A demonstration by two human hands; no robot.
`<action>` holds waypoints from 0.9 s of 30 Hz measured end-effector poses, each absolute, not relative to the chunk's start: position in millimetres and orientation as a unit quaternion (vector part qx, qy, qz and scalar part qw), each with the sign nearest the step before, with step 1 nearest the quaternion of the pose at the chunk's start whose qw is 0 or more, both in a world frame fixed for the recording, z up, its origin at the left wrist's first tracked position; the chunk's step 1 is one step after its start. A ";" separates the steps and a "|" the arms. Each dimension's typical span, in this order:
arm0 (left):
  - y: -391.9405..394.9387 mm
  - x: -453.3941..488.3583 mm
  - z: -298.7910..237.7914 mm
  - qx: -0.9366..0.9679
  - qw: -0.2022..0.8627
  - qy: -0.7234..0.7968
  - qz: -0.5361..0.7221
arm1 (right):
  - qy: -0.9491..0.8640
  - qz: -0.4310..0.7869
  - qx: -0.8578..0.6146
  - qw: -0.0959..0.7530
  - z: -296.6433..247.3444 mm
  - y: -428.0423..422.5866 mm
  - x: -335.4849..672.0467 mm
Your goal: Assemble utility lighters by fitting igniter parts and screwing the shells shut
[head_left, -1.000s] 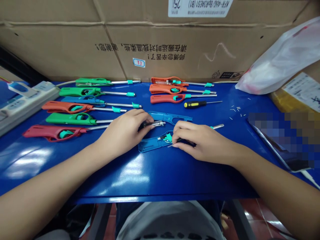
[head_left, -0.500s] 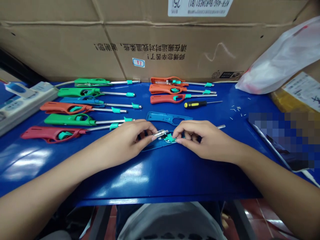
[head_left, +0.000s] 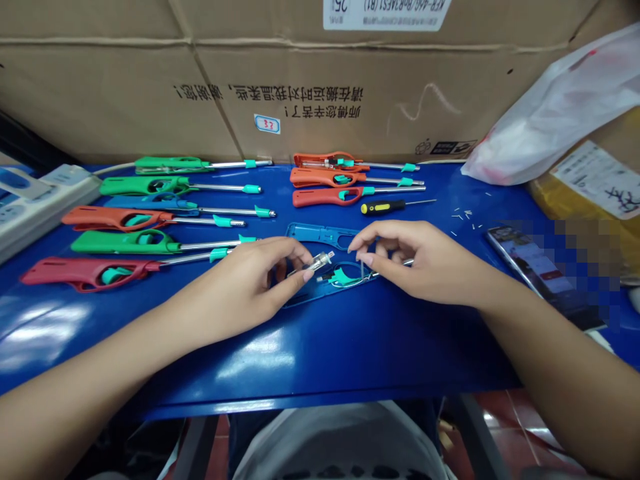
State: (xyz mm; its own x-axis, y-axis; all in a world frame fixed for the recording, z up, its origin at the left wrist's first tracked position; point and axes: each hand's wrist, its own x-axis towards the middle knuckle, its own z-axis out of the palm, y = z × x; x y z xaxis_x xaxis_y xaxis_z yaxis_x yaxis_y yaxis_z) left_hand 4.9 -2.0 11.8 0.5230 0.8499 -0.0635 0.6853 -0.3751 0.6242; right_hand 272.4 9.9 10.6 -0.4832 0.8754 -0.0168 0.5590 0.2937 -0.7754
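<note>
An opened blue lighter shell [head_left: 320,288] lies on the blue table [head_left: 320,353] with a teal trigger [head_left: 344,276] and its metal tube inside. My left hand [head_left: 250,283] pinches a small clear gas cartridge [head_left: 320,261] just above the shell. My right hand [head_left: 425,260] hovers over the shell's right part, thumb and forefinger pinched on a thin wire or tube I can barely make out. The other blue shell half [head_left: 323,235] lies just behind.
Several finished long lighters in green, orange and red [head_left: 125,241] lie in rows at left; three orange ones [head_left: 340,179] at the back. A yellow-black screwdriver [head_left: 385,206], small pins [head_left: 463,215], a phone [head_left: 530,263], a power strip [head_left: 35,200], a plastic bag [head_left: 550,120] and a cardboard box [head_left: 300,80] surround them.
My left hand has lifted the clear cartridge off the shell. My right hand has risen from the teal trigger and pinches a thin wire above it. The view has shifted slightly.
</note>
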 end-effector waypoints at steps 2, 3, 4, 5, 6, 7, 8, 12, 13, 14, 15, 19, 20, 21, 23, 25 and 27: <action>-4.6 5.8 13.2 0.822 0.314 0.459 0.122 | -0.777 0.353 -0.472 0.223 13.3 11.8 276.3; -5.6 6.2 13.2 0.826 0.317 0.452 0.117 | -0.781 0.342 -0.473 0.223 14.5 12.9 278.4; -6.5 6.4 12.8 0.830 0.319 0.444 0.114 | -0.789 0.329 -0.470 0.218 15.5 13.9 280.7; -7.1 6.6 12.1 0.833 0.317 0.439 0.113 | -0.800 0.317 -0.464 0.209 16.3 14.9 282.8; -7.3 6.6 11.3 0.837 0.313 0.435 0.113 | -0.813 0.307 -0.454 0.196 17.0 15.7 284.8; -7.3 6.5 10.4 0.840 0.308 0.433 0.114 | -0.825 0.301 -0.443 0.180 17.5 16.3 286.6; -7.1 6.3 9.6 0.842 0.300 0.433 0.116 | -0.836 0.299 -0.431 0.164 17.9 16.6 288.0; -5.2 5.3 7.0 0.850 0.275 0.434 0.117 | -0.850 0.307 -0.410 0.123 18.4 15.9 290.0; -4.9 5.2 6.5 0.851 0.273 0.433 0.116 | -0.851 0.307 -0.409 0.119 18.3 15.6 289.6; -4.6 5.2 6.0 0.852 0.273 0.432 0.115 | -0.853 0.306 -0.406 0.118 18.2 15.4 289.0; -4.4 5.3 5.5 0.852 0.274 0.431 0.114 | -0.855 0.304 -0.403 0.116 18.1 15.3 288.3; -4.4 6.0 3.2 0.852 0.278 0.428 0.115 | -0.865 0.294 -0.394 0.096 17.8 15.5 286.4; -4.4 6.1 2.7 0.852 0.278 0.428 0.116 | -0.866 0.292 -0.395 0.089 17.7 15.5 286.3; -4.5 6.2 2.3 0.853 0.278 0.426 0.118 | -0.867 0.291 -0.396 0.084 17.6 15.5 286.4; -4.7 6.2 1.9 0.854 0.276 0.424 0.122 | -0.868 0.288 -0.396 0.080 17.4 15.1 286.7; -4.9 6.3 1.8 0.856 0.272 0.421 0.125 | -0.869 0.286 -0.395 0.080 17.1 14.6 287.1; -5.1 6.3 1.9 0.859 0.269 0.418 0.125 | -0.870 0.286 -0.394 0.078 17.0 14.3 287.4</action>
